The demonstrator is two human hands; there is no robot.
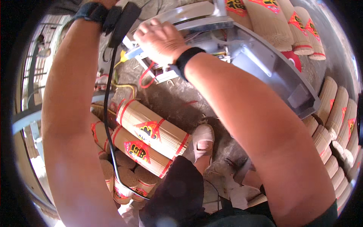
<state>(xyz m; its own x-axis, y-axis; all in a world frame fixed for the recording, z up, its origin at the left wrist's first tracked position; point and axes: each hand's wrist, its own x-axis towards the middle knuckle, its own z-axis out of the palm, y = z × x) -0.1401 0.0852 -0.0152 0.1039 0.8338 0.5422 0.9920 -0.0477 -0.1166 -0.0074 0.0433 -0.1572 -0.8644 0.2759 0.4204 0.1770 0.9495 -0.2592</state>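
My right hand (160,39) reaches up to a grey metal machine (264,64), its fingers curled over a pale metal bar (133,53) beside red wires (145,77). It wears a black wristband. My left forearm rises along the left side; its wrist carries a black band (90,11) with a black device. Only a sliver of my left hand (107,3) shows at the top edge, so its fingers are hidden. Below the arms lie tied bundles of thin tan sticks (151,130) with red bands and red-yellow labels.
More stick bundles lie on top of the machine (272,19) and are stacked at the right (336,113). A black cable (109,125) hangs down from the left wrist. My sandalled feet (203,142) stand on the dusty floor. A metal rail (26,117) runs along the left.
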